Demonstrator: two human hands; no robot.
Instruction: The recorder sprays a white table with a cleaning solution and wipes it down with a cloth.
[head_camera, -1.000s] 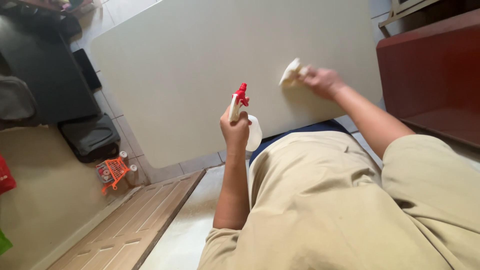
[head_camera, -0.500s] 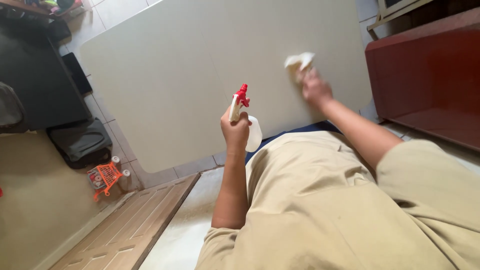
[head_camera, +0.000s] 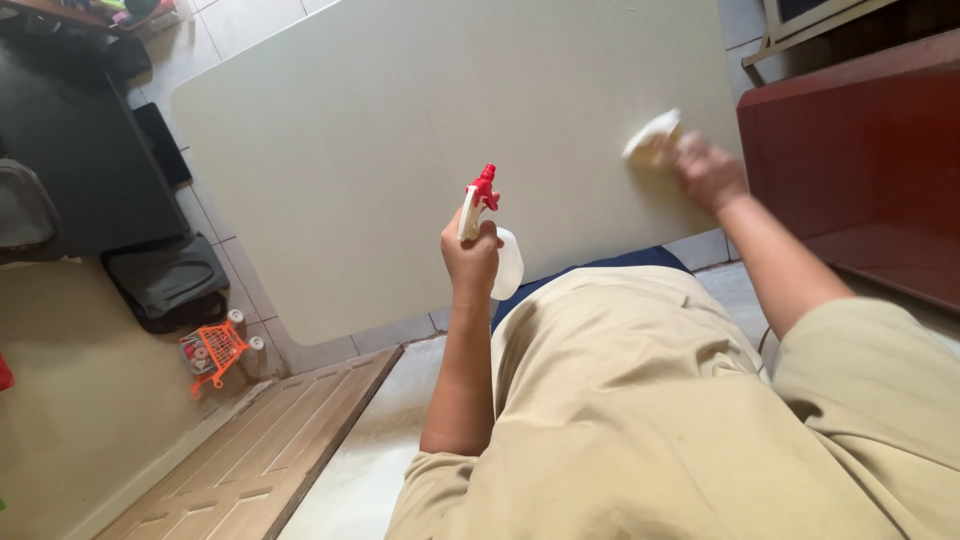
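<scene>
Left hand grips spray bottle at its neck: light, rigid plastic. Right hand presses a soft, limp cloth against the counter.

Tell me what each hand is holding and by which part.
The left hand grips a spray bottle by its neck, under the red nozzle. The right hand presses a bunched pale cloth onto the table.

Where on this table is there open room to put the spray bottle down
Most of the table top is bare: the whole stretch between the left hand holding the spray bottle and the far edge. Only the right end is occupied, where the right hand presses a cloth.
</scene>
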